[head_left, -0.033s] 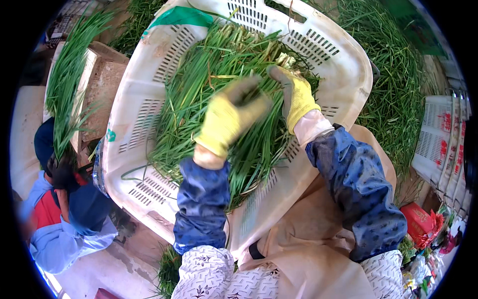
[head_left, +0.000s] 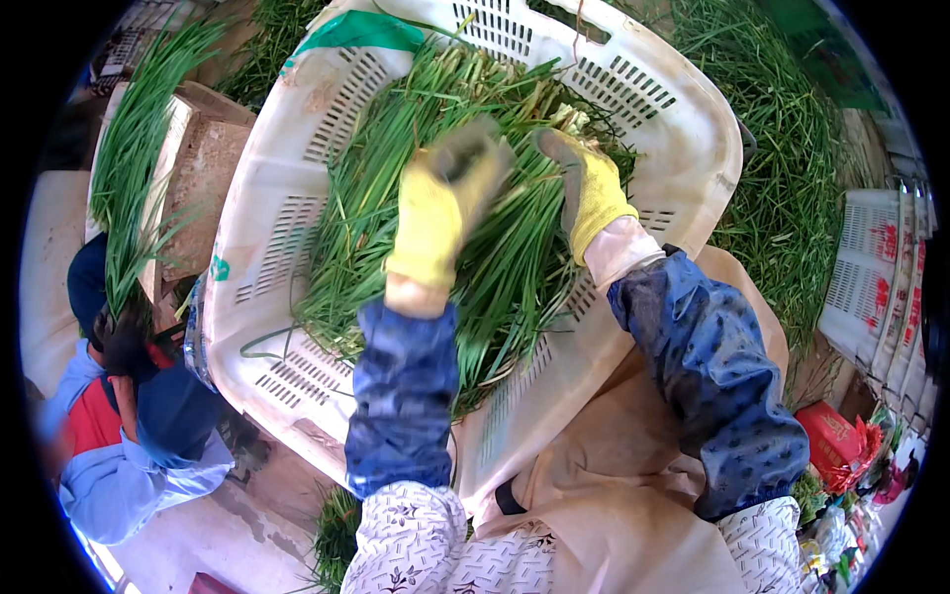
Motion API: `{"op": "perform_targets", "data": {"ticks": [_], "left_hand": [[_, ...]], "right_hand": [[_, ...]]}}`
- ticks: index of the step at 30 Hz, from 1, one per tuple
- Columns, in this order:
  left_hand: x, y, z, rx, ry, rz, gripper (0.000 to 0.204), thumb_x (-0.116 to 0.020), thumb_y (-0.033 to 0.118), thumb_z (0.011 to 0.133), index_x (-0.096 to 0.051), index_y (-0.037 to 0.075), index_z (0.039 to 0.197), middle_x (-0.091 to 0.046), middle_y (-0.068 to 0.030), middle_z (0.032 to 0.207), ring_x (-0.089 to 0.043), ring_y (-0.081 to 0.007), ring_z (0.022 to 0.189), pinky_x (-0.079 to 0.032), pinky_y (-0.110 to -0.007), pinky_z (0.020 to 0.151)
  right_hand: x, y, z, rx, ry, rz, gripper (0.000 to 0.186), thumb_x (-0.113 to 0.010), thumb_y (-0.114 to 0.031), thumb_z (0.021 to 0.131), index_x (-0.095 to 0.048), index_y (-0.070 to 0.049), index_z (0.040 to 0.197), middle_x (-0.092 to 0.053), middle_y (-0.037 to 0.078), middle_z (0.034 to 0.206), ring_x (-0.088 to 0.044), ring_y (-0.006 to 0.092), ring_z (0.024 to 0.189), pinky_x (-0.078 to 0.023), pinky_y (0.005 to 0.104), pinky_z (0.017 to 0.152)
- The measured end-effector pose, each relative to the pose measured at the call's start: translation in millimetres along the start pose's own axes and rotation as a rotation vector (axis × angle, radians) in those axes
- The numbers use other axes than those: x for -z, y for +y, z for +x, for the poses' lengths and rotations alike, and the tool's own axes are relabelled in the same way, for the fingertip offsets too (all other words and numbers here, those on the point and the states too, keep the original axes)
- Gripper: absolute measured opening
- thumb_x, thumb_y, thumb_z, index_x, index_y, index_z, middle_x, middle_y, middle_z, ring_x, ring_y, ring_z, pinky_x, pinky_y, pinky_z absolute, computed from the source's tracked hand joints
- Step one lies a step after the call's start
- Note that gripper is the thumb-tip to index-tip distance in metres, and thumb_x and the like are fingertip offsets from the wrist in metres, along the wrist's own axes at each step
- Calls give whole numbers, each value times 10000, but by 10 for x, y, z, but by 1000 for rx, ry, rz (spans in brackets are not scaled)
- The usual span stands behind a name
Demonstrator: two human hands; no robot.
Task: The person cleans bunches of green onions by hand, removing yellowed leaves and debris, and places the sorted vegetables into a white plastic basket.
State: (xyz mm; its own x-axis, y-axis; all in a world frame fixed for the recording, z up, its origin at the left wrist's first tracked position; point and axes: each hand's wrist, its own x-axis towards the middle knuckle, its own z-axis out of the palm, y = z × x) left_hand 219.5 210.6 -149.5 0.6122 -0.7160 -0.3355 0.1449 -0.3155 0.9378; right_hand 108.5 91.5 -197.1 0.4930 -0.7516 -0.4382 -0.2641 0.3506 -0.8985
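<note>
Produce workshop: slotted crate (head_left: 683, 144), heaped greens (head_left: 366, 208), co-worker (head_left: 173, 421)

A head-worn fisheye looks down into the near white crate (head_left: 693, 141).

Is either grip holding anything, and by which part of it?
The right grip seems to hold green stalks near their pale ends, though the exact hold is hidden. The left grip is blurred; whether it holds anything cannot be told.

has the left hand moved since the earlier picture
Yes. Judged against the white crate, which sits where it was, the left hand, blurred now, has shifted slightly left and toward the crate's far side.
</note>
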Motion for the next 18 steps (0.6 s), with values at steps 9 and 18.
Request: {"op": "perform_targets", "data": {"ticks": [9,18], "left_hand": [[-401,-537,1112,-206,-105,1365,890,-697,483,747,-277,135,1450,-560,-183,1225,-575,-324,1092,-477,-401,895],[-309,-622,684,128,-53,17,480,-585,-36,743,-566,0,1221,-662,-72,908,-569,-104,716,-469,-253,614]], "right_hand": [[-72,54,121,-276,203,185,406,-704,-245,751,-635,-19,1081,-621,100,989,-577,219,838,-489,347,699],[41,93,164,-322,7,195,369,-634,-306,812,-656,-46,1073,-629,108,1019,-582,215,880,-474,332,765]]}}
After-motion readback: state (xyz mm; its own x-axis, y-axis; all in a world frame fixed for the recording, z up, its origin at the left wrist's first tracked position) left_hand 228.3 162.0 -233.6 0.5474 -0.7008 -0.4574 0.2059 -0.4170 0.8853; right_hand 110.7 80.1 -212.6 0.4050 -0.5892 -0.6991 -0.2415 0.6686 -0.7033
